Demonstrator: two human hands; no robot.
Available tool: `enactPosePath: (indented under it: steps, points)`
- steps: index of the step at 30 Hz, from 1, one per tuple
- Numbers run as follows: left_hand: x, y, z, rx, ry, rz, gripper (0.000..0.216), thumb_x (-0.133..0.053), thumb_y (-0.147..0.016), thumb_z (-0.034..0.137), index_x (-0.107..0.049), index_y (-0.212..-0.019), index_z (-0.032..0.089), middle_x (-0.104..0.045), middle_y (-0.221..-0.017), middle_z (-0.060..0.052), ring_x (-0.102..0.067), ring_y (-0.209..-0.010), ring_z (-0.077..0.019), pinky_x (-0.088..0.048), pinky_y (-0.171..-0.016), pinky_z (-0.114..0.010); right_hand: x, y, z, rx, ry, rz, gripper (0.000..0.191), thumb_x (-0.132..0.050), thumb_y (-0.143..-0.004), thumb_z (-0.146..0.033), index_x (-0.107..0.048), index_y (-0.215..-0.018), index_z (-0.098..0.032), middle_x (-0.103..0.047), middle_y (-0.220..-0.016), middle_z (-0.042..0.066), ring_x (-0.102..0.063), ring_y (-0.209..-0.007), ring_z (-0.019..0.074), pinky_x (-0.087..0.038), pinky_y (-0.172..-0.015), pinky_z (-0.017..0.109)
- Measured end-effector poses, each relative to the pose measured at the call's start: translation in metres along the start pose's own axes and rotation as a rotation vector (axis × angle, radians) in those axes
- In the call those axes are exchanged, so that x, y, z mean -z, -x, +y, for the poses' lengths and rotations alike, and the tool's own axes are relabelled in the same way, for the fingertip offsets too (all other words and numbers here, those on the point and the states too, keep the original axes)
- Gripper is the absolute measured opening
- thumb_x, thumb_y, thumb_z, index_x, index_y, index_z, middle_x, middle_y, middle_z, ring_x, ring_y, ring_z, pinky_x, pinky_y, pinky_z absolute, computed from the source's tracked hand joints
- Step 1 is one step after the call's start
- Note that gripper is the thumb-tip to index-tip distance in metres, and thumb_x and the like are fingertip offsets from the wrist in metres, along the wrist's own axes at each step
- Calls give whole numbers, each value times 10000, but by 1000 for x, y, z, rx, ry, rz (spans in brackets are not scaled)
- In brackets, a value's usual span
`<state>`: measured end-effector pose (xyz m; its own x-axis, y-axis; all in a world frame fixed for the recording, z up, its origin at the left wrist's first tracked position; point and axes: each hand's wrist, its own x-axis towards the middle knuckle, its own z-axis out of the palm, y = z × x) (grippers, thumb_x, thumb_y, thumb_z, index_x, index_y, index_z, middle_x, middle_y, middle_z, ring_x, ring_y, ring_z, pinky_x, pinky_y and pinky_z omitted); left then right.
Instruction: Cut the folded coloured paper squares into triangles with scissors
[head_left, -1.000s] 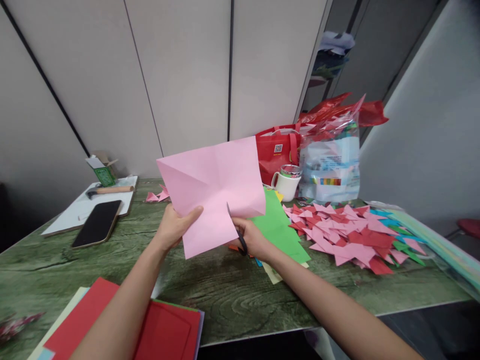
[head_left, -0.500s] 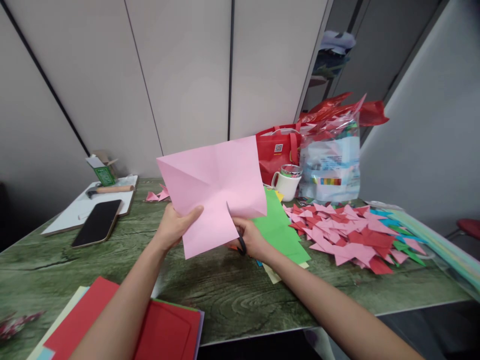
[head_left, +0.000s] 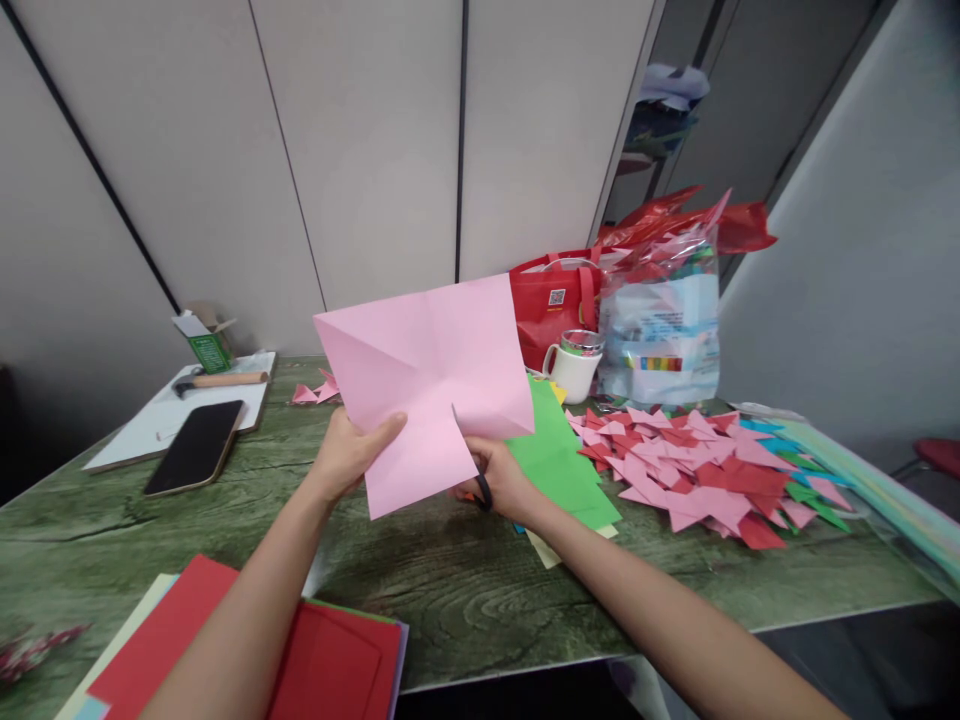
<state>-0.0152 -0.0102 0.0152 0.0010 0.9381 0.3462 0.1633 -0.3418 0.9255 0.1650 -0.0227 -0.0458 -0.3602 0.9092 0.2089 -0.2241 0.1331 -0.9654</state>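
Observation:
A creased sheet of pink paper [head_left: 427, 350] is held up above the table. My left hand [head_left: 354, 450] pinches its lower left edge, thumb on the near face and fingers behind. Around the dark handle of a pair of scissors [head_left: 484, 491] my right hand [head_left: 501, 478] is closed, at the sheet's lower right. The scissors sit in a slit running up from the bottom edge towards the middle; a blade shows at its upper end, and the rest is hidden by paper and fingers.
Pink and red paper stars [head_left: 697, 470] lie heaped at right, beside green sheets [head_left: 559, 460]. Behind stand a white mug [head_left: 576, 375], a red bag [head_left: 551, 315] and a clear plastic bag [head_left: 660, 340]. At left are a phone [head_left: 196, 447], a hammer [head_left: 229, 379] and red paper [head_left: 337, 660].

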Motion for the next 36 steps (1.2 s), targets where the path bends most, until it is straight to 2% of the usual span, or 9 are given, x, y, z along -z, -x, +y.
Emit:
enactPosePath:
  steps: [13, 31, 36]
  points:
    - [-1, 0, -2, -15, 19, -4, 372, -655, -613, 274, -607, -939, 102, -662, -920, -117, -624, -752, -206, -503, -621, -276, -1, 0, 1, 0, -9, 28, 337, -750, -476, -294, -514, -664, -144, -531, -465, -51, -467, -415, 76, -384, -405, 199]
    - [0, 0, -1, 2, -13, -26, 395, -641, -627, 292, -594, -960, 83, -653, -939, -127, -616, -775, -215, -502, -626, -284, 0, -2, 7, 5, 20, 68, 231, -683, -535, -233, -526, -675, -137, -518, -418, -65, -461, -357, 70, -369, -358, 175]
    - [-2, 2, 2, 25, -104, -57, 377, -631, -632, 307, -601, -939, 92, -660, -915, -116, -619, -759, -207, -503, -622, -284, 1, -4, 5, 101, -13, 47, 250, -697, -492, -184, -537, -680, -147, -562, -504, -55, -508, -437, 85, -412, -448, 200]
